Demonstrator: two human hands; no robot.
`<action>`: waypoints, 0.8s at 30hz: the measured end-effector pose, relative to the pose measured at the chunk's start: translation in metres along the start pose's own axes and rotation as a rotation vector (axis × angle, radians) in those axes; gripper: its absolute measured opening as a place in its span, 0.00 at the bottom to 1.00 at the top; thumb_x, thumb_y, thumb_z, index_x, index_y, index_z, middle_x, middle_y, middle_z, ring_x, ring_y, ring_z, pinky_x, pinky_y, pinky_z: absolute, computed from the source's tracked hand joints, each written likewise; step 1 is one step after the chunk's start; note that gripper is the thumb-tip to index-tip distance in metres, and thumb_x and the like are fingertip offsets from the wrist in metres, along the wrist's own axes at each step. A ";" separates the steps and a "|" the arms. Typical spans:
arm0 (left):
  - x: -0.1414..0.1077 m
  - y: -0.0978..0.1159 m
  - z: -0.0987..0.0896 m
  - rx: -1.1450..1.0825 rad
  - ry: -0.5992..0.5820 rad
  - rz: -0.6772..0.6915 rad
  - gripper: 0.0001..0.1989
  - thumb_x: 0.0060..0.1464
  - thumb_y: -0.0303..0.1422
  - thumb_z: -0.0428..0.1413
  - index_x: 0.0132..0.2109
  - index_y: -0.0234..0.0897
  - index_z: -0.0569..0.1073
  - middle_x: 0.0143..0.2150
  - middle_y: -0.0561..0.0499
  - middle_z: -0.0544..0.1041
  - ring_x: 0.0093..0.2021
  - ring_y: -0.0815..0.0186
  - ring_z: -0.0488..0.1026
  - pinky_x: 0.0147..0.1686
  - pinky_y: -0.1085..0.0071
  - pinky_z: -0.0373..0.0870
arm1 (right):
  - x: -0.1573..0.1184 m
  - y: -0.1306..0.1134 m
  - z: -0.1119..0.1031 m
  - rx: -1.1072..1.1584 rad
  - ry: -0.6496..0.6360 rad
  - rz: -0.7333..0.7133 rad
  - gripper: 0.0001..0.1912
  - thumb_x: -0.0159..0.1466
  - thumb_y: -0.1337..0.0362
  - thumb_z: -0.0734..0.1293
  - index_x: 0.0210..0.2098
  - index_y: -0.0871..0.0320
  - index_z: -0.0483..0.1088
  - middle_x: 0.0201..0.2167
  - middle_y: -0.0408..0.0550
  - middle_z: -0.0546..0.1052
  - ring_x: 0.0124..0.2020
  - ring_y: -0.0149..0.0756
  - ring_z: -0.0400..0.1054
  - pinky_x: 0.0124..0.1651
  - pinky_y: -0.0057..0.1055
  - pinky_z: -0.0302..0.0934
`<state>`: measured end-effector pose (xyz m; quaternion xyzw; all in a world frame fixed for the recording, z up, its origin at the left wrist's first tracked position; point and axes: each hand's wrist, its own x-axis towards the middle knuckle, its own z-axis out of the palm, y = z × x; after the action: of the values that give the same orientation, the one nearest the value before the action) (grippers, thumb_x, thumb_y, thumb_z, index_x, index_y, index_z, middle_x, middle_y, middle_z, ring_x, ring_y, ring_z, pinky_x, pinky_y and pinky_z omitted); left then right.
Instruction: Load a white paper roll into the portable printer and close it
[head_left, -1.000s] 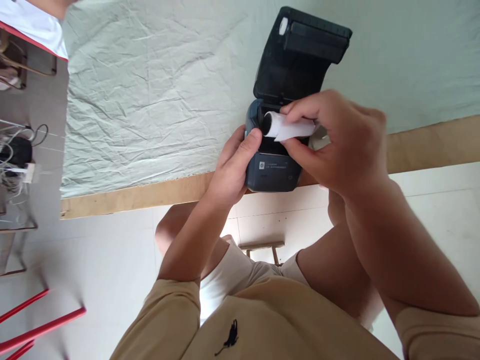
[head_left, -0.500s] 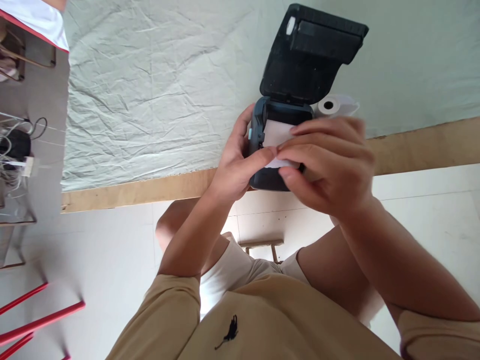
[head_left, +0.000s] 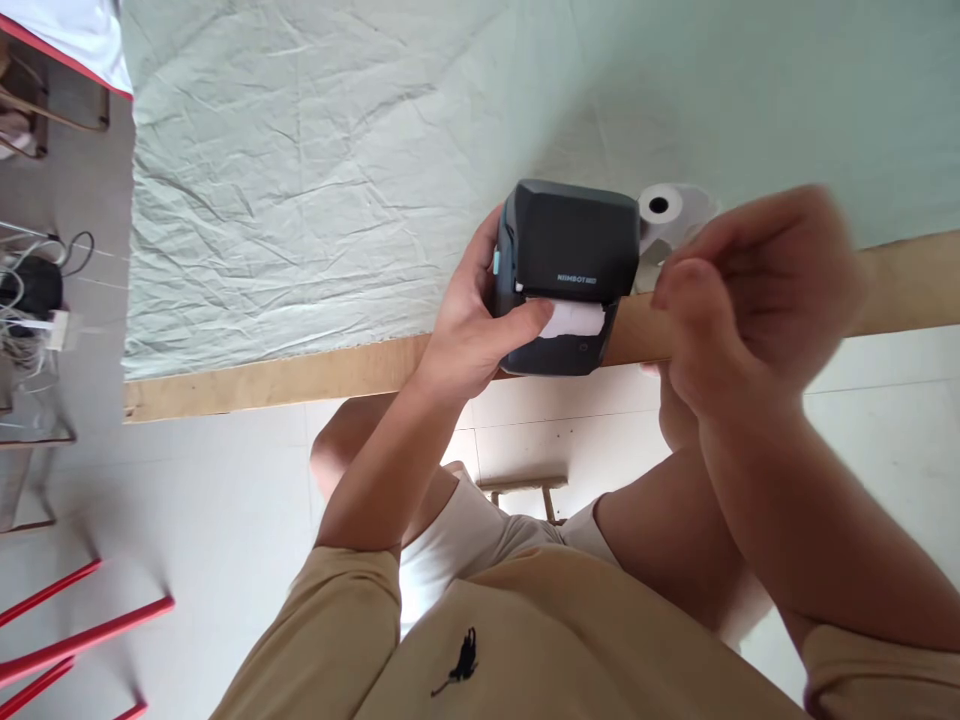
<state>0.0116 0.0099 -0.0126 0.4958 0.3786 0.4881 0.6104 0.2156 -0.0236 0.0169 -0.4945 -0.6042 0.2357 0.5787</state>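
A dark label printer with its lid closed sits at the table's front edge. A strip of white paper sticks out of its front slot. My left hand grips the printer's left side, its thumb pressing on the paper. My right hand, blurred by motion, is raised to the right of the printer, apart from it, with its fingers curled; whether anything is between the fingertips is too blurred to tell. A white paper roll stands just right of the printer, beside the right hand.
A crumpled pale green cloth covers the table, with a bare wooden strip along its front edge. Cables and a black object lie at the far left. Red legs show at the lower left.
The printer's lid has swung down from open to closed over the paper. My right hand has let go of the paper and moved right. My left hand has stayed on the printer.
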 end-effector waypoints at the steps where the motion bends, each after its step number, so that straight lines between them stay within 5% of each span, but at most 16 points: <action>1: -0.002 0.003 0.002 -0.009 0.013 -0.007 0.45 0.46 0.61 0.77 0.65 0.50 0.77 0.59 0.47 0.84 0.69 0.39 0.82 0.60 0.50 0.86 | -0.002 0.003 0.002 0.031 -0.011 0.020 0.24 0.75 0.40 0.72 0.35 0.50 0.66 0.27 0.39 0.67 0.25 0.30 0.62 0.28 0.34 0.61; 4: -0.007 0.011 0.009 -0.040 0.063 -0.051 0.39 0.52 0.64 0.73 0.61 0.47 0.78 0.55 0.47 0.84 0.70 0.39 0.82 0.60 0.49 0.86 | -0.002 0.010 0.006 0.104 -0.108 0.087 0.32 0.73 0.41 0.75 0.27 0.52 0.57 0.20 0.35 0.62 0.20 0.26 0.52 0.20 0.29 0.47; 9: -0.012 0.017 0.015 -0.055 0.075 -0.100 0.31 0.58 0.63 0.71 0.54 0.45 0.80 0.45 0.48 0.83 0.62 0.41 0.86 0.50 0.54 0.88 | 0.006 0.014 0.005 0.099 -0.281 0.247 0.38 0.68 0.40 0.80 0.25 0.51 0.50 0.19 0.35 0.57 0.19 0.26 0.55 0.16 0.28 0.52; 14: -0.012 0.019 0.018 -0.075 0.116 -0.088 0.30 0.60 0.64 0.69 0.55 0.46 0.80 0.45 0.49 0.82 0.65 0.42 0.85 0.50 0.55 0.89 | 0.009 0.012 0.003 0.036 -0.313 0.248 0.38 0.69 0.43 0.79 0.23 0.52 0.51 0.19 0.37 0.60 0.21 0.27 0.54 0.19 0.29 0.52; 19: -0.006 0.016 0.017 -0.175 0.093 -0.086 0.31 0.70 0.67 0.55 0.50 0.44 0.81 0.51 0.47 0.84 0.74 0.44 0.79 0.60 0.54 0.88 | 0.005 0.013 -0.002 0.090 -0.340 0.225 0.35 0.72 0.40 0.75 0.25 0.52 0.53 0.21 0.38 0.61 0.22 0.28 0.54 0.22 0.31 0.50; 24: -0.003 0.009 0.011 -0.177 0.185 -0.064 0.30 0.74 0.64 0.53 0.41 0.43 0.80 0.39 0.49 0.80 0.65 0.51 0.85 0.55 0.58 0.89 | 0.002 0.012 -0.004 0.181 -0.341 0.296 0.26 0.67 0.53 0.79 0.32 0.49 0.56 0.25 0.37 0.63 0.25 0.29 0.57 0.24 0.31 0.55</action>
<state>0.0191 0.0044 -0.0011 0.3805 0.4045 0.5436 0.6294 0.2238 -0.0182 0.0085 -0.4768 -0.5905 0.4511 0.4696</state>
